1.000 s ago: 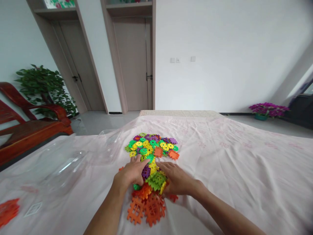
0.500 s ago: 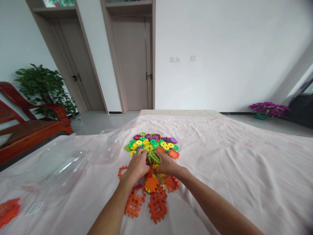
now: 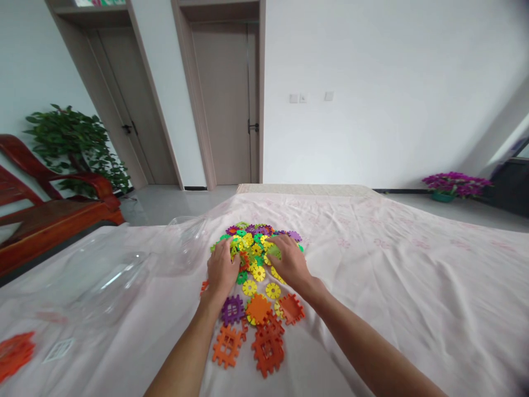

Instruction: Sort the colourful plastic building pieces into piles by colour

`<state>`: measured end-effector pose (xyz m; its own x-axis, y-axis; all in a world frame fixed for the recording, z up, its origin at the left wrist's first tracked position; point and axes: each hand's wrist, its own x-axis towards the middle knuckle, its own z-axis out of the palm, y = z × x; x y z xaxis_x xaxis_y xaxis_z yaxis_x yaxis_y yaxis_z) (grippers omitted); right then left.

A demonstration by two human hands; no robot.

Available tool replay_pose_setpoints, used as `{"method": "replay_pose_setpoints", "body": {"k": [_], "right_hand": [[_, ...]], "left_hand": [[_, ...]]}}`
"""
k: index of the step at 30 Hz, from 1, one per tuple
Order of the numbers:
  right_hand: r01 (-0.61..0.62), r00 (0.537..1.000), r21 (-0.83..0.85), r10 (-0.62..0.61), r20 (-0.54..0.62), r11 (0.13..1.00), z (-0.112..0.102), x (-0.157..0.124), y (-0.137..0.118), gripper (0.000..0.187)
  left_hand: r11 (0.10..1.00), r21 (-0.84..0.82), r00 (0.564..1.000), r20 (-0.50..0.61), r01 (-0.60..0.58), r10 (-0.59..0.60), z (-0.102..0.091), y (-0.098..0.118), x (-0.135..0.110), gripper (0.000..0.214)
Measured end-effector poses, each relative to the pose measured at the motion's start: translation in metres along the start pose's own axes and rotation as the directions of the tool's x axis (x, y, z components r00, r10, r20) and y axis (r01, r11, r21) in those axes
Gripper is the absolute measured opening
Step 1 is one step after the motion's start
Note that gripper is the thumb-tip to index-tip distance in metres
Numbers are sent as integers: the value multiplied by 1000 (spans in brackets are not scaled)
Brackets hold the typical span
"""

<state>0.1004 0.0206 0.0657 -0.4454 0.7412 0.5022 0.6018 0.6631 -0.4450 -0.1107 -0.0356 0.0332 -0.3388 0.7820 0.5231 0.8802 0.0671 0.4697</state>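
Observation:
A heap of toothed plastic discs (image 3: 255, 250) in yellow, green, purple and orange lies on the cloth in front of me. On its left side rests my left hand (image 3: 223, 268), fingers over the discs and thumb apart. My right hand (image 3: 290, 261) is open on the right side, its fingers spread over the pieces, with a light green piece (image 3: 275, 252) near the thumb. Between the wrists lie loose yellow discs (image 3: 273, 290). Closer to me are a purple square frame piece (image 3: 233, 310), an orange panel (image 3: 259, 309) and several orange-red interlocking pieces (image 3: 268, 350).
Clear plastic packaging (image 3: 107, 281) spreads over the left of the pink-white cloth (image 3: 392, 298). An orange-red piece (image 3: 16, 354) lies at the far left. Beyond are a wooden bench (image 3: 61, 215), a leafy plant (image 3: 74, 149) and purple flowers (image 3: 457, 183).
My hands have moved apart from the middle and slightly forward over the heap. The bunch of green and other pieces between them has spread out, and yellow discs now show between the wrists.

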Motion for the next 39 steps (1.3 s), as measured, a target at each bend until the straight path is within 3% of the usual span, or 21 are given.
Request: {"method": "replay_pose_setpoints", "body": {"k": [2,4,7,10,12,16,18,21,24,27,29,32,34,36,39], "right_hand": [[54,991,20,-56,121,998,2,-15,-7,25],[77,966,-17,-71,249,997,5,-25,-11,25],[108,930,-106,-63,361,988,14,-29,-16,58],[142,915,-148,-73,397,979,25,-23,-21,82],[147,912,-189,-59,407,971,31,-17,-25,78],[93,908,-282,35,418,955,36,-8,-26,36],[88,896,-290,51,441,953,36,-5,-22,23],[65,900,-259,56,433,964,33,0,-11,23],[-7,953,-205,69,296,979,24,5,-2,26],[85,983,-80,-70,172,993,11,-1,-1,31],[228,948,58,-235,213,972,4,-15,-6,54],[363,821,238,-430,374,901,2,-50,-15,100],[392,743,270,-476,471,880,4,-73,-19,117],[386,714,252,-460,527,887,6,-87,-20,115],[342,756,208,-400,517,916,7,-88,-21,101]], "left_hand": [[997,74,999,32,8,-11,2,-3,-2,47],[991,131,996,90,16,-28,3,-6,-3,44],[982,188,984,169,23,-55,6,-8,-6,41],[977,213,981,185,25,-65,8,-10,-8,42],[977,212,980,185,36,-77,9,-12,-9,44],[977,205,979,183,55,-94,8,-15,-11,44],[977,206,980,179,53,-91,8,-16,-12,42],[979,197,981,168,58,-92,9,-18,-12,41],[982,173,982,162,73,-101,10,-20,-12,40],[986,151,980,169,76,-102,11,-23,-11,40],[986,138,979,171,89,-112,12,-25,-10,40],[988,109,977,169,109,-126,13,-26,-10,42],[989,97,979,163,109,-124,13,-27,-10,43],[990,95,981,154,104,-118,13,-26,-11,43],[991,97,983,147,96,-110,11,-25,-12,42]]}}
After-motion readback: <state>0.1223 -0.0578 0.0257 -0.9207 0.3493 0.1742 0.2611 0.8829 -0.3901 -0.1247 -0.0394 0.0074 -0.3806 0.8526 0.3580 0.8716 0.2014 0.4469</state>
